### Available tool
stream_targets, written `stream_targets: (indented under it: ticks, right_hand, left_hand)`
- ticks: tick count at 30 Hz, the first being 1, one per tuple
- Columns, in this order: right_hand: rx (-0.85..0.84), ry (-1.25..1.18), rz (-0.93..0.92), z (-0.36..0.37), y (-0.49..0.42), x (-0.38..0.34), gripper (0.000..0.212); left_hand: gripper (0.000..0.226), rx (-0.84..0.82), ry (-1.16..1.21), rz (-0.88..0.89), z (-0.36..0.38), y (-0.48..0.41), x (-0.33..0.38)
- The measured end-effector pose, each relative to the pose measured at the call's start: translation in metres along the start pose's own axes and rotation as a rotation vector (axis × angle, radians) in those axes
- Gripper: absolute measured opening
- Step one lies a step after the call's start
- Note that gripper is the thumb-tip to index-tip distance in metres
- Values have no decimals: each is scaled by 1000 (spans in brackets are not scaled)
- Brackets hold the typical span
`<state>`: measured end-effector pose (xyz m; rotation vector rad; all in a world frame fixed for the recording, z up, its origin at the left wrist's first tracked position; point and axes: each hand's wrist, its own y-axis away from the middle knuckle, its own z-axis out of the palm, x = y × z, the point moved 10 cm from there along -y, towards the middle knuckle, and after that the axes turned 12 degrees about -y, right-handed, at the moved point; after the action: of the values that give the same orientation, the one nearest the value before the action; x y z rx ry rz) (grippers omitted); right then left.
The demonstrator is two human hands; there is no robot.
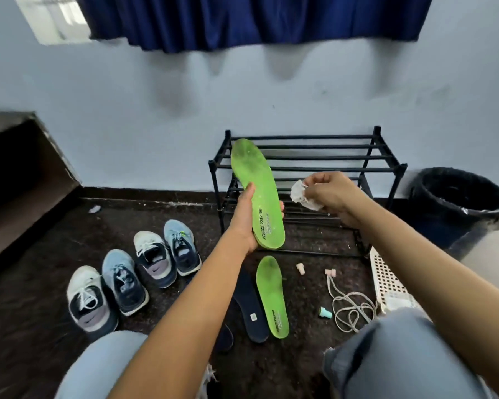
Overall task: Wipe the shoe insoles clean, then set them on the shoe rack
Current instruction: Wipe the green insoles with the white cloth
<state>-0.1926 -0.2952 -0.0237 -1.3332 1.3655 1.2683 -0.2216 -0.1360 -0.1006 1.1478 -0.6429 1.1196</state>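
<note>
My left hand (pixel 244 218) grips a green insole (pixel 257 185) by its heel half and holds it upright in front of the black shoe rack (pixel 314 168). Dark smudges show near the insole's toe. My right hand (pixel 330 192) pinches a crumpled white wipe (pixel 301 194) just to the right of the insole, not touching it. On the dark floor below lies a second green insole (pixel 271 295), with a dark navy insole (pixel 251 309) beside it on the left. Another dark insole (pixel 224 336) is partly hidden behind my left forearm.
Several sneakers (pixel 133 275) stand on the floor at the left. A black-lined bin (pixel 458 203) is right of the rack. A white perforated basket (pixel 386 283), a coiled white cable (pixel 349 309) and small caps lie at the right. A step rises at far left.
</note>
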Motion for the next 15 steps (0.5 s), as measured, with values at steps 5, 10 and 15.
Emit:
stream_targets:
  ticks: [5,10,15]
  right_hand:
    - [188,-43,-146,8,38,-35,14]
    - [135,-3,-443,39,98,-67,9]
    - [81,218,-753,72,132,-86,19]
  left_hand:
    - [73,-26,5,135,1,53,44]
    - [74,-57,-33,188,-5,90,57]
    - [83,-155,68,158,4,96,55]
